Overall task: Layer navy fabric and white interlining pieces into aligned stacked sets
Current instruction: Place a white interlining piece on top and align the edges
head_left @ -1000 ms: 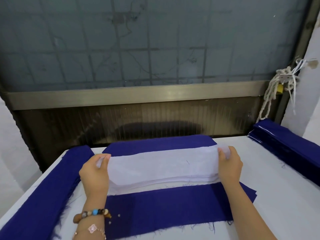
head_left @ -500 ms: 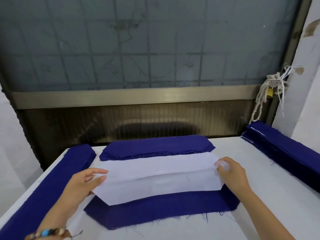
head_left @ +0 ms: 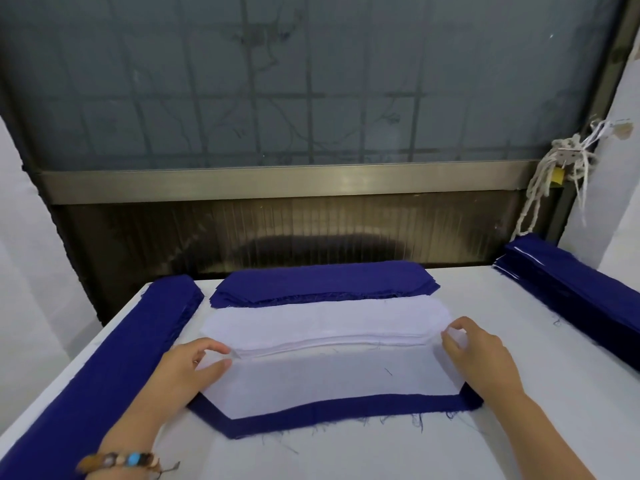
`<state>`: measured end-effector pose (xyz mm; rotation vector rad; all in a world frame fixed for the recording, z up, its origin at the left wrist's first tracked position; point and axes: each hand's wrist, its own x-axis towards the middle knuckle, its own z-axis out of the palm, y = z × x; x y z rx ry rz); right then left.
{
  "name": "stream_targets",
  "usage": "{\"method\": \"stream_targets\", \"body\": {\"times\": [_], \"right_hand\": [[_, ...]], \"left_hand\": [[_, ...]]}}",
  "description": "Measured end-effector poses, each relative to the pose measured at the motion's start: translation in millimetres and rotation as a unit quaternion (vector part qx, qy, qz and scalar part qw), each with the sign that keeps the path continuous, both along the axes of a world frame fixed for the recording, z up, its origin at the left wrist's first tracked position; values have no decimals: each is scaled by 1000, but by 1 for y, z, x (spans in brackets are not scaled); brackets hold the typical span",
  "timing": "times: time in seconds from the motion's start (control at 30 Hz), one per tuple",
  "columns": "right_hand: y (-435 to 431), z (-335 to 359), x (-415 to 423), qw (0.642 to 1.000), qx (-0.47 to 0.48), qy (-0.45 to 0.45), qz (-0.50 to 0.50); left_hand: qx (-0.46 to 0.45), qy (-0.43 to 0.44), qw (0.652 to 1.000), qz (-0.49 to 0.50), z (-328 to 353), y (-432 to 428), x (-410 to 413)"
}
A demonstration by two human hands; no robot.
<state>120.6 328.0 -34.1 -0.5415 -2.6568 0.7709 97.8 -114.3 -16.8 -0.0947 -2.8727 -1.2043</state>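
The white bench (head_left: 540,317) stands against a frosted window (head_left: 311,81) with a dull metal rail (head_left: 277,181) and a dark ribbed panel (head_left: 277,230) beneath it. A white wall (head_left: 620,174) rises at the right, with a bundle of pale cord (head_left: 540,181) hanging beside it.

Behind the glass only blurred grid bars and twig-like lines show. The navy stack (head_left: 104,368) along the bench's left edge runs out of the picture at the bottom. The navy stack (head_left: 571,285) along the right edge is cut off at the side. A beaded bracelet (head_left: 121,460) on the left wrist is partly cropped.

A third navy stack (head_left: 322,282) lies at the far edge, with the white interlining stack (head_left: 322,323) just in front of it. Nearer the middle, one white interlining piece (head_left: 329,382), long with slanted ends, lies flat on a slightly larger navy fabric piece (head_left: 346,408). The navy shows as an even border along the near side and the left slant, with frayed threads trailing. Its far side is hidden under the white.

The left hand (head_left: 187,368) rests at the piece's left end, thumb on the cloth and forefinger curved above; whether it nips the cloth I cannot tell. The right hand (head_left: 481,355) has its fingers curled, pinching the piece's far right corner.
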Motion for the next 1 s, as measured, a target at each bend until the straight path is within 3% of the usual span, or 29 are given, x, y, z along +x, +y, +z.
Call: {"method": "stream_targets", "body": {"times": [0.17,0.23,0.33,0.43,0.53,1.0], "right_hand": [[5,2,0,998,-54,24,5],[9,6,2,995,-86,47,4],[14,11,3,993,-106,42,5],[15,10,5,997,-82,-9,0],[14,7,7,998,-23,-53,-11],[13,3,6,999,2,-31,-35]], "left_hand": [[0,24,999,-27,4,-3,-1],[58,15,998,-24,7,-6,-1],[163,-70,984,-10,12,-9,2],[107,-99,989,-32,10,-10,2],[21,-64,997,-41,6,-6,2],[-30,-4,999,11,2,-4,-1]]}}
